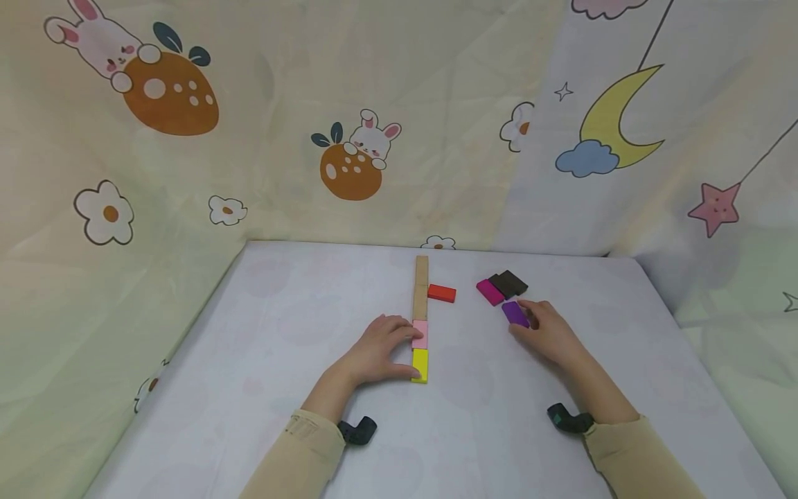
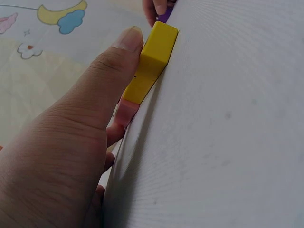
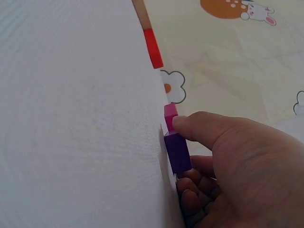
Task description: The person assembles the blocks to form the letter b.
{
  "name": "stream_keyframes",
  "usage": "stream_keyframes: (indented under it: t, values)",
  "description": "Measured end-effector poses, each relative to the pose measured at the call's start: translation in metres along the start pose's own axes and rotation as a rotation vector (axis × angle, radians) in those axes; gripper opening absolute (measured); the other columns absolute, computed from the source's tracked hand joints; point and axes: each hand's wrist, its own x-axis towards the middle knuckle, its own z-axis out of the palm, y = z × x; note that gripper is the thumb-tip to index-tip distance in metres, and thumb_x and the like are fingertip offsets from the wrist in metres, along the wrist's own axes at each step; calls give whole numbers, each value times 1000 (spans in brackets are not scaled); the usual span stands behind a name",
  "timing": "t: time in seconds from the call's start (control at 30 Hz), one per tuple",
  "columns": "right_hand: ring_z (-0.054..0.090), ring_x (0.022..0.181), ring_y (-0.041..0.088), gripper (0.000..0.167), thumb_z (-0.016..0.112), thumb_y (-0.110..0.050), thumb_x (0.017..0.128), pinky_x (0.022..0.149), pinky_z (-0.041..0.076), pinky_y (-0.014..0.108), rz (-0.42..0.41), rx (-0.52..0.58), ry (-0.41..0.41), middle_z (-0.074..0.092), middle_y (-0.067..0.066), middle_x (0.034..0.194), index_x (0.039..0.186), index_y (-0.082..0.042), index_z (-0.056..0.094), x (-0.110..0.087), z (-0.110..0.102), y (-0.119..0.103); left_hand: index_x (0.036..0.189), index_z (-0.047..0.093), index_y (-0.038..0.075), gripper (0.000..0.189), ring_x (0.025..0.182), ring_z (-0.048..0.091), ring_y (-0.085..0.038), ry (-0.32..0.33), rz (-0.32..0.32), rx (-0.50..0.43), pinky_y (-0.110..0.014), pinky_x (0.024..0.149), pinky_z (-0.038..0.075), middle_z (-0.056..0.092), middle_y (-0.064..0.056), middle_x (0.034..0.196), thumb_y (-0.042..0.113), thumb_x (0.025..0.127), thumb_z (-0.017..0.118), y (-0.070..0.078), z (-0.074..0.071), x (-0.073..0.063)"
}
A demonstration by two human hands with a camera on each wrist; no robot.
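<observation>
A straight row of flat blocks runs away from me on the white table: a yellow block (image 1: 420, 360) nearest, then a pink block (image 1: 421, 341), then tan blocks (image 1: 420, 299). A red block (image 1: 442, 294) juts out from the row's right side. My left hand (image 1: 382, 350) rests beside the row, thumb on the yellow block and a fingertip on the pink one. To the right, my right hand (image 1: 548, 334) pinches a purple block (image 1: 514, 313) between thumb and fingers. The right wrist view shows the purple block (image 3: 177, 153) upright on its edge, close to the thumb.
A magenta block (image 1: 490, 292) and dark brown blocks (image 1: 512, 283) lie just beyond the purple one. Behind the white table (image 1: 280, 298) hangs a patterned cloth (image 1: 268, 83). Black wrist cameras (image 1: 359, 431) sit at both sleeves.
</observation>
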Motion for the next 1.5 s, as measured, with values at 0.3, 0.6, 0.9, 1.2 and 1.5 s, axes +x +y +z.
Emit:
stream_keyframes:
  t: [0.3, 0.6, 0.9, 1.2, 1.5]
  values:
    - [50, 89, 23, 52, 65, -30, 94, 71, 42, 32, -15, -21, 27, 54, 11, 103, 139, -6, 53, -2, 1, 0, 136, 54, 36, 70, 137, 38, -13, -7, -5, 3, -43, 127, 15, 48, 9, 139, 63, 75, 75, 0, 0, 0]
    - [50, 86, 22, 46, 66, -24, 91, 68, 42, 30, -50, -9, 70, 56, 11, 103, 134, -9, 59, 0, 5, 4, 136, 54, 35, 70, 135, 39, -14, -2, -3, 9, -42, 127, 16, 49, 8, 138, 62, 76, 76, 0, -1, 0]
    - [49, 85, 21, 43, 66, -20, 91, 68, 42, 31, -90, 12, 90, 56, 12, 104, 132, -9, 60, -1, 4, 3, 136, 54, 35, 70, 136, 39, -15, 2, 5, 14, -43, 127, 15, 49, 8, 139, 62, 76, 76, -1, 1, 1]
    - [49, 85, 20, 43, 66, -19, 91, 68, 43, 29, -86, 43, 84, 56, 11, 105, 133, -11, 60, 0, 5, -7, 136, 54, 35, 70, 135, 39, -13, 4, -5, 7, -42, 127, 15, 49, 8, 138, 63, 75, 76, -1, 2, 0]
    - [50, 86, 20, 46, 66, -18, 90, 70, 44, 28, -113, 60, 58, 58, 12, 111, 134, -9, 59, 3, 11, -24, 136, 54, 36, 70, 136, 38, -13, 5, 4, 17, -43, 127, 15, 48, 9, 139, 63, 76, 75, -4, 3, 1]
